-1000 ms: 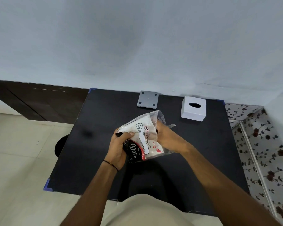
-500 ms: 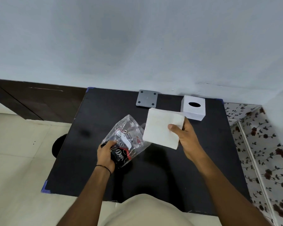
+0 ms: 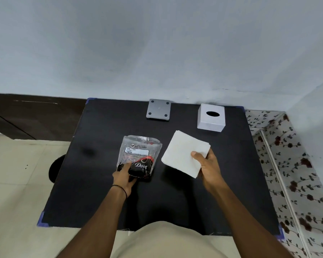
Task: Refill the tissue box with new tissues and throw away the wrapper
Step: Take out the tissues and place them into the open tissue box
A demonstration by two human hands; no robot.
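Two hands busy: left hand (image 3: 123, 176) pinches the empty wrapper (image 3: 138, 157) on the table (image 3: 101, 183); right hand (image 3: 209, 166) grips the tissue stack (image 3: 183, 153), tissue box (image 3: 211, 117) at one o'clock.

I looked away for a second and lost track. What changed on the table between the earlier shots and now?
The right hand pulled the tissue stack out of the wrapper and carried it rightward, nearer the tissue box. The left hand lowered the emptied wrapper toward the table, holding on. The box and grey plate stayed put.
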